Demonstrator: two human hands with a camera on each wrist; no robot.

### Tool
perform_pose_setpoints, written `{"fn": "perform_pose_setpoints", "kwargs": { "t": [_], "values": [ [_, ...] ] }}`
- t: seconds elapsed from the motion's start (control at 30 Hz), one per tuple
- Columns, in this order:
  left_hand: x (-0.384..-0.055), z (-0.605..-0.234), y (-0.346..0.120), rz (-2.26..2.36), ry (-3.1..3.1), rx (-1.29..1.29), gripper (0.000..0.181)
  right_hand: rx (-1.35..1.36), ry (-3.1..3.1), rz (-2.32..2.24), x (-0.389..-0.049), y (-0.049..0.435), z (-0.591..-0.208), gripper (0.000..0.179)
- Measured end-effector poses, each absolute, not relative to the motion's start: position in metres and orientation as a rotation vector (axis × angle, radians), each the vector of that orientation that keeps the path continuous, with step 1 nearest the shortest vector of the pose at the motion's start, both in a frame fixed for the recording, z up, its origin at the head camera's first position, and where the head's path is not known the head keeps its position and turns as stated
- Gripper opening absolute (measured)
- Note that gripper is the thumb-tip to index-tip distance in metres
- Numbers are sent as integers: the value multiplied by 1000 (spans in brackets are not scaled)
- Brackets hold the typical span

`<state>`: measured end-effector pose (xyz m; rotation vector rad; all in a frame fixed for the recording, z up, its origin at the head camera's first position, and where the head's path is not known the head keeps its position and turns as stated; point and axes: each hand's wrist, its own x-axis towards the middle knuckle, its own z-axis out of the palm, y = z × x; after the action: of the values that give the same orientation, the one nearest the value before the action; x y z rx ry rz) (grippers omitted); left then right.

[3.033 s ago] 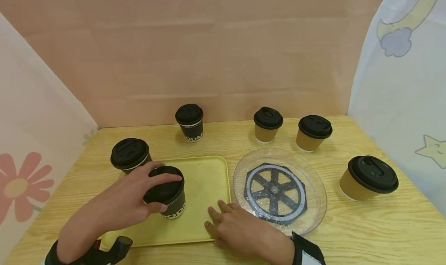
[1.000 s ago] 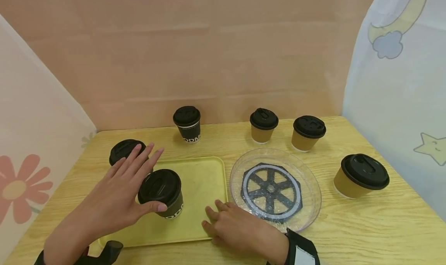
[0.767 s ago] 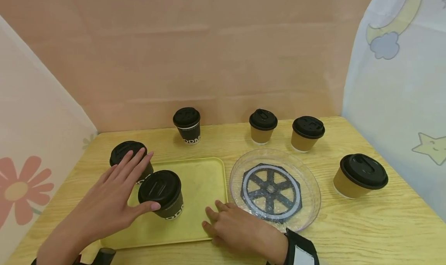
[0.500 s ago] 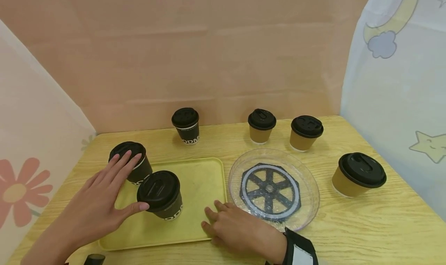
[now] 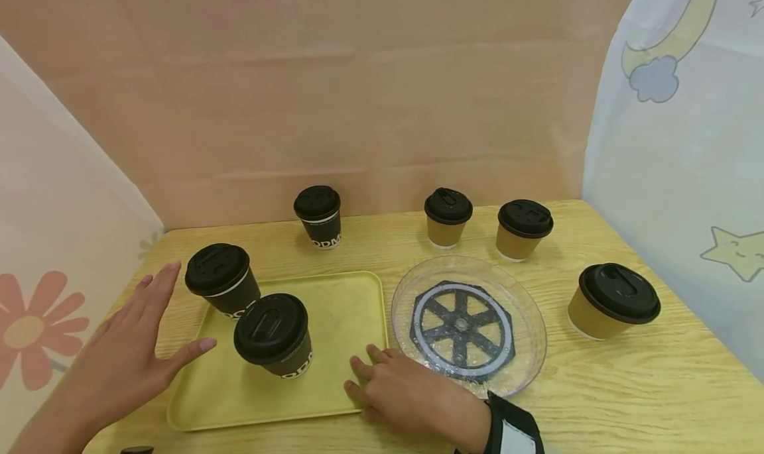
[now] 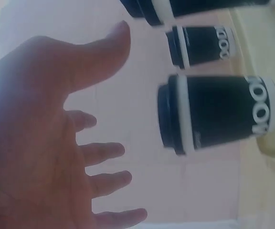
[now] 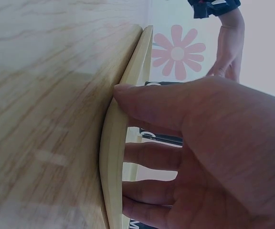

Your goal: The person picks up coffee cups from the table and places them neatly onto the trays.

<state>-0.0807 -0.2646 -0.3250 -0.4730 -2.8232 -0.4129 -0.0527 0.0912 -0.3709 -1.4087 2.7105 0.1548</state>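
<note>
My left hand (image 5: 128,348) is held in the air by the left side of the yellow tray (image 5: 346,321), fingers spread and thumb apart. Right of it stands a black lidded paper coffee cup (image 5: 273,335), upright on the tray. A second black coffee cup (image 5: 223,278) is at the tray's back left corner; the left wrist view shows this coffee cup (image 6: 218,112) beyond the fingertips, apart from them. My right hand (image 5: 412,391) holds the tray's front right edge. In the right wrist view its thumb (image 7: 142,98) lies against the tray rim (image 7: 112,162), with fingers on the inner side.
A third black cup (image 5: 319,217) stands at the back. Several brown cups with black lids, including a wide one (image 5: 611,301), stand at the back right and right. A clear round dish (image 5: 534,348) with a dark wheel-like pattern sits right of the tray. Cloth walls surround the table.
My left hand let go of the cup on the tray, opened, and drew back left, passing in front of the back left cup. The right hand stays at the tray edge.
</note>
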Motion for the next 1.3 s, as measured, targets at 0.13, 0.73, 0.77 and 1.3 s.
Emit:
{"fn": "perform_pose_setpoints", "kwargs": {
  "t": [0.13,0.73,0.77,1.3],
  "values": [
    [-85,-333,-277,-403,-2851,-417,110,-1416,2704,158,-53,90,-370,39],
    [-114,-377,-296,-515,-3150,-330,91,-1424,2714,161,-55,90,-370,39],
    [-115,-378,-296,-527,-3155,-332,89,-1418,2711,157,-55,90,-370,39],
    [-119,-401,-292,-645,-3047,-341,61,-1387,2698,124,-53,90,-370,40]
  ]
}}
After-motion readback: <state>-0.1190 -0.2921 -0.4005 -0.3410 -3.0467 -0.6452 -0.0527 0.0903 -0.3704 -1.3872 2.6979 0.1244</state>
